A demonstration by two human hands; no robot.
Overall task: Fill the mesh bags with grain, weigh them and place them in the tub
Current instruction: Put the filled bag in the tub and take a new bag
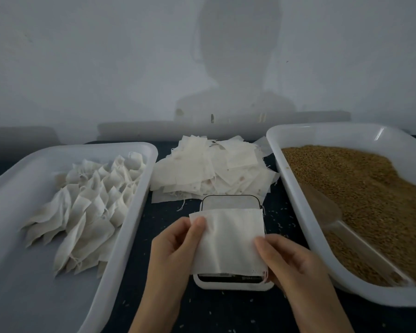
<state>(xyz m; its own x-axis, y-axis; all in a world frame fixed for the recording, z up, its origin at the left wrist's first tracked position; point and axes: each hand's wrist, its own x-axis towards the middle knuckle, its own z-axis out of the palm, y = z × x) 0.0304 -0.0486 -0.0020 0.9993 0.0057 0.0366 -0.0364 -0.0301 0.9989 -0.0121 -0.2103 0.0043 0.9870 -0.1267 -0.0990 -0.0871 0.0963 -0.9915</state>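
An empty white mesh bag (228, 239) is held flat just above a small white scale (231, 283) in the middle of the dark table. My left hand (175, 248) pinches the bag's upper left corner between thumb and fingers. My right hand (291, 260) pinches its right edge. A heap of empty mesh bags (216, 169) lies behind the scale. The white tub (15, 188) on the left holds several filled bags (91, 207). The white tray (298, 203) on the right holds brown grain (360, 183) with a clear scoop (341, 219) lying in it.
Loose grains are scattered on the dark table (159, 212) around the scale. A pale wall (106, 68) rises right behind the table, with a person's shadow on it.
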